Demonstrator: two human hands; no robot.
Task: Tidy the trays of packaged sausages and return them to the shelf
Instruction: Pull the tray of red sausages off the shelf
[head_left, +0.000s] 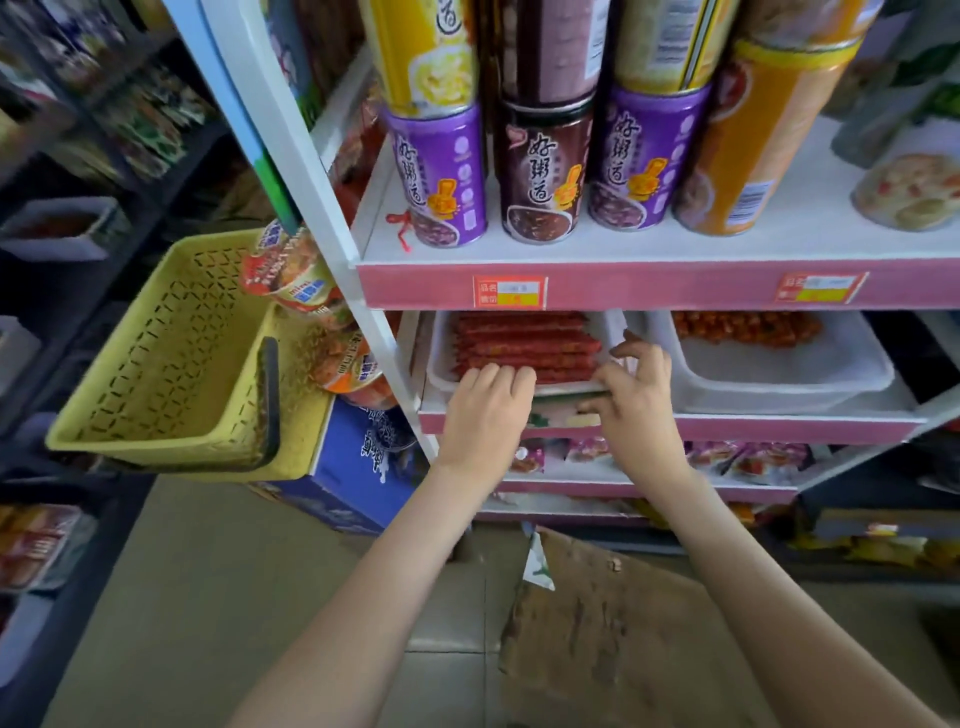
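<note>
Cardboard: nearest to us, a worn brown cardboard sheet (597, 613) lies on the tiled floor (208, 571), under our right forearm.
Left hand: our left hand (485, 410) reaches up to the near edge of the left tray (441, 358). Its fingers are curled over the front rim and it grips there, with the fingertips touching the nearest packs.
Right hand: our right hand (636, 400) is at the same tray's front right corner. The fingers are spread and bent over the rim and the thumb is at the front edge, so it grasps that corner.
Left tray: white plastic, resting on the middle shelf (779, 428) at its left end, just behind the pink front strip. We cannot tell whether it is pushed fully in.
Sausages: the long red packaged sausages (524, 343) lie side by side across the tray in a neat row.
Right tray: a second white tray (779, 379) sits beside it on the same shelf, apart from both hands. Its orange-red packs (748, 327) are bunched at the back.
Basket: a yellow perforated basket (171, 353) hangs left of the shelf post, with instant noodle cups (306, 280) next to it.
Cans: on the upper shelf (649, 249), purple and brown porridge cans (540, 171) stand upright with more stacked on top of them.
</note>
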